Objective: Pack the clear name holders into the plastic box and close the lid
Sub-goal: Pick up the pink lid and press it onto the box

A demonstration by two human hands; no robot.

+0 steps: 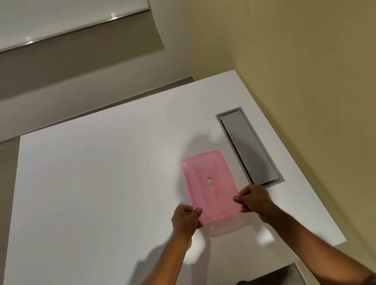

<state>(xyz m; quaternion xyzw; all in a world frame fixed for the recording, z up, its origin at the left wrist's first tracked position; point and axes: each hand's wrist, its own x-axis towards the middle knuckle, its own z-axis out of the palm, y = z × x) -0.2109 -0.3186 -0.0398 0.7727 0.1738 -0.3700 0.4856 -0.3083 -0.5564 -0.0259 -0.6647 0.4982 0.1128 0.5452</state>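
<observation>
On the white table (97, 193), left hand (185, 218) and right hand (253, 199) pinch the pink lid's (210, 185) near corners, its long axis running away over the clear box (224, 227).

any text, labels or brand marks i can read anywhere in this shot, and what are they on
Pink lid: raised lettering near its middle, too faint and blurred to read.
Small oval sticker at the lid's centre: print too small to read.
White table and grey cable hatch: no text visible.
Nothing else carries writing.
</observation>
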